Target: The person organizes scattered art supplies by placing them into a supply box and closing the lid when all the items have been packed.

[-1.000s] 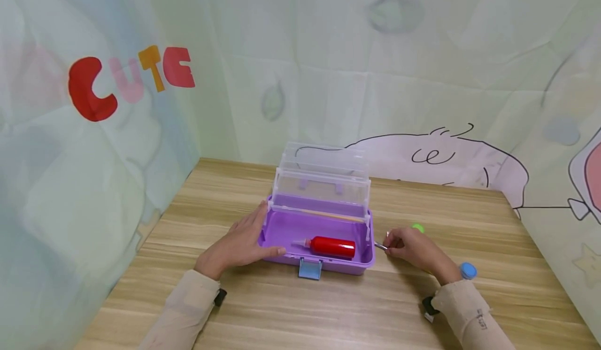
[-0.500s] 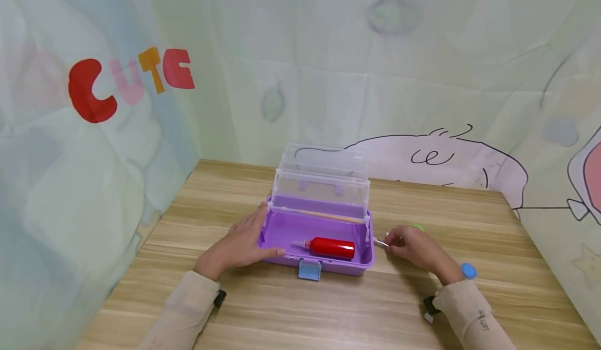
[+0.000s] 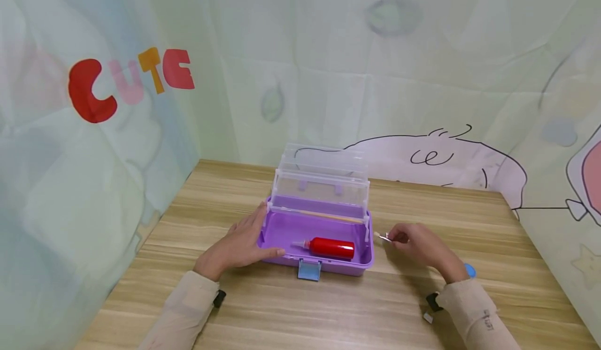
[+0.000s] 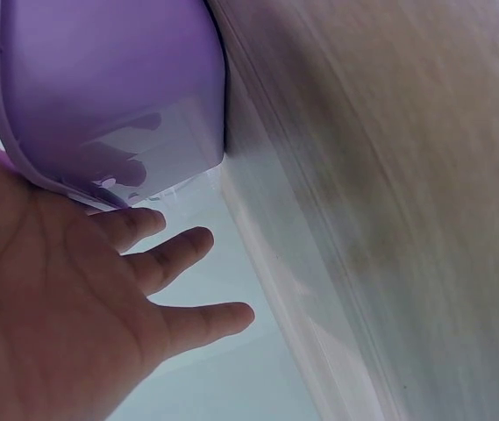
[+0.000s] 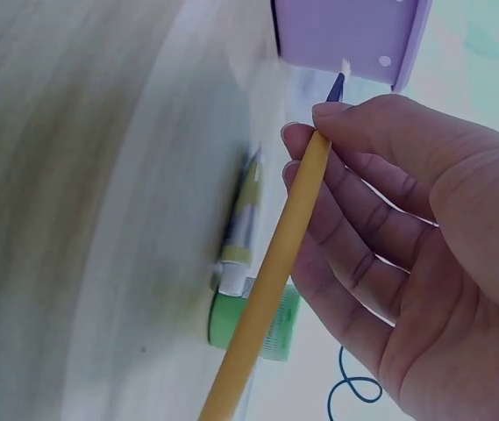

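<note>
My right hand (image 3: 418, 243) pinches a paintbrush (image 5: 275, 263) between thumb and fingertips. The brush has a yellow handle, a metal ferrule and pale bristles, which point at the right side of a purple case (image 3: 324, 266). My left hand (image 3: 241, 240) rests on the left end of that case, thumb over the front rim and the other fingers spread along the side. The case's clear lid (image 3: 324, 157) and clear tray (image 3: 321, 191) are raised at the back. Inside lies a red squeeze bottle (image 3: 331, 247) with its nozzle pointing left. A thin yellow stick (image 3: 333, 216) lies along the tray.
A blue cap (image 3: 470, 270) shows behind my right wrist. In the right wrist view, a paint tube (image 5: 243, 210) and a green ridged object (image 5: 280, 329) lie on the table under the brush. A blue latch (image 3: 309, 270) hangs at the case's front.
My right hand has shifted slightly right with the paintbrush, and the bristles now show beside the case. The green object has gone behind that hand. My left hand and the case stay put.
</note>
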Tool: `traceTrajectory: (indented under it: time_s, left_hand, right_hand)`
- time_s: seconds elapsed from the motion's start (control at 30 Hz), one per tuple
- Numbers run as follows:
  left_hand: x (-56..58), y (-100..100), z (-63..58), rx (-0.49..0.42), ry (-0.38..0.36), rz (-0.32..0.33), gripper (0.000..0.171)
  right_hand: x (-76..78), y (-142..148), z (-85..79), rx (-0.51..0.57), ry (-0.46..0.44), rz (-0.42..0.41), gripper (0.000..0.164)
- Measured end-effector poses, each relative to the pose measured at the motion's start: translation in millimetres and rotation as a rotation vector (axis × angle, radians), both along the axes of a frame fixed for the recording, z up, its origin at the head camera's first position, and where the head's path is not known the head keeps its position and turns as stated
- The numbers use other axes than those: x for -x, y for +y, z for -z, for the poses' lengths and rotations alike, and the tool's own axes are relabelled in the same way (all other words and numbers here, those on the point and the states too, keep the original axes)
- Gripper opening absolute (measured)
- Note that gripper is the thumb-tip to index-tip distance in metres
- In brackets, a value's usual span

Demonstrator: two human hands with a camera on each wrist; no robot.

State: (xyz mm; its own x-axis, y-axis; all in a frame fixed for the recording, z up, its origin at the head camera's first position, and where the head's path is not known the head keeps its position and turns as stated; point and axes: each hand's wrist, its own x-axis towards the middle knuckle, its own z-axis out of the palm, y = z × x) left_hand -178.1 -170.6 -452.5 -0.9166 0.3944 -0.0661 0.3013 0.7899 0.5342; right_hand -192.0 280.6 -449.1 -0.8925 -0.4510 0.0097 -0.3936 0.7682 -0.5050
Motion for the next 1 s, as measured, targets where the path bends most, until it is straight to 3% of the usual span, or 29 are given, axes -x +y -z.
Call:
traceTrajectory:
  time_s: [1.0]
  left_hand:
    - [0.3,0.9,0.5,-0.011,0.025,0.003,0.123]
  right_hand:
    - [10.5,0.9,-30.3,0.025,-0.002,0.027,0.007]
